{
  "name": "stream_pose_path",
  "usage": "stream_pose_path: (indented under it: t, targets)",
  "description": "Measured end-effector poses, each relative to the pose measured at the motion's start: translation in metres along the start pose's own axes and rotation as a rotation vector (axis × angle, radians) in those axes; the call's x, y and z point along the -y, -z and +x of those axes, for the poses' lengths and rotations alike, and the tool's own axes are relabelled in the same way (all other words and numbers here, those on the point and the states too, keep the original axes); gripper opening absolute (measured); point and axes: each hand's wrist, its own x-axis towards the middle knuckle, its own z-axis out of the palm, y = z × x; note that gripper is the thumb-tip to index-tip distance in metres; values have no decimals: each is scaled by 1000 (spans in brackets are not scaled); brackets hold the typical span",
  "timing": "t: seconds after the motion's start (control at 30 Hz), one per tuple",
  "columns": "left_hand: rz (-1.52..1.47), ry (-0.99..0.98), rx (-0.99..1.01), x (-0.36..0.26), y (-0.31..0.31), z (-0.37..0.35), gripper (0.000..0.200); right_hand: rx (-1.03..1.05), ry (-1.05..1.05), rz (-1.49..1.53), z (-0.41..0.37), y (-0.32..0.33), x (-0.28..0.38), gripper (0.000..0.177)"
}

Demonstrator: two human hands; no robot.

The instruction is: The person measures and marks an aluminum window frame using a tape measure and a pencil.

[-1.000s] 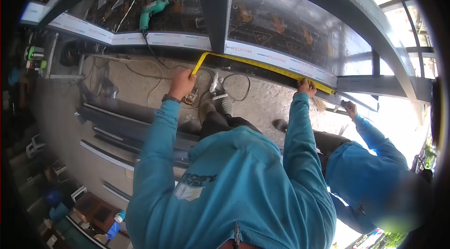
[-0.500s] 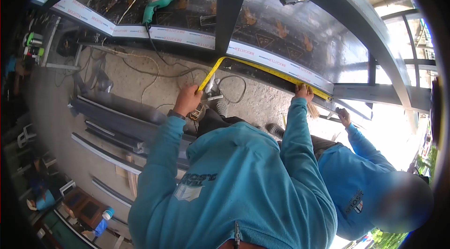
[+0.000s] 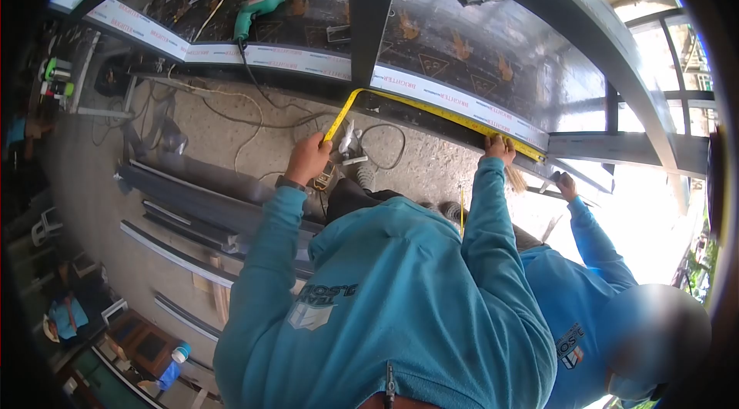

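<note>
A yellow tape measure blade runs along the edge of the dark metal frame and bends sharply near the upright post. My left hand is closed on the lower end of the bent part, off the frame. My right hand pinches the blade against the frame edge, toward its right end. Straw-coloured bristles show just below my right hand. White protective film with red lettering covers the frame rail beside the blade.
A co-worker's hand is at the frame's right end, with that person's blue sleeve below. A green power tool lies on the dark panel. Cables trail across the floor, and metal profiles lie at left.
My left hand has shifted slightly up, still on the blade; my right hand stays put. The co-worker leans a little lower. More of a thin yellow strip shows by my right forearm.
</note>
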Motion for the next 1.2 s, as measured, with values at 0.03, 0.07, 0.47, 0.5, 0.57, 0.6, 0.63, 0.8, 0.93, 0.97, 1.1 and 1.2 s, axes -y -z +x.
stream_pose_path:
  t: [0.03,0.07,0.47,0.5,0.57,0.6,0.63,0.8,0.93,0.97,1.1,1.2]
  targets:
    - [17,-16,-19,-1,0,1,24,-3,-2,3,-1,0,1,47]
    - [34,-32,-39,-1,0,2,24,-9,-7,-11,-2,1,3,47]
    - [-2,-7,3,-7,4,9,23,-15,-20,-17,-6,-3,7,46]
    - [-6,-12,-19,-7,5,8,23,-10,-7,-23,-7,-3,6,46]
    - [-23,-46,-45,-8,4,6,23,34,-9,12,5,1,-3,46]
    - [0,-18,-32,-9,3,7,24,42,-6,82,26,6,-26,47]
    - [14,-12,8,-7,3,6,25,21,57,103,25,5,-30,49]
    - [-21,58,99,-18,3,2,21,-32,46,24,-2,-4,-9,45]
    - [40,114,102,-16,5,4,23,-78,73,-18,-10,-7,-5,33]
    - [29,116,104,-18,5,4,23,-78,89,-12,-7,-6,-8,32]
    - [37,127,128,-30,10,7,23,-89,94,-81,-11,-5,-7,31]
    - [68,129,151,-36,14,9,22,-75,98,-74,-12,-4,-8,30]
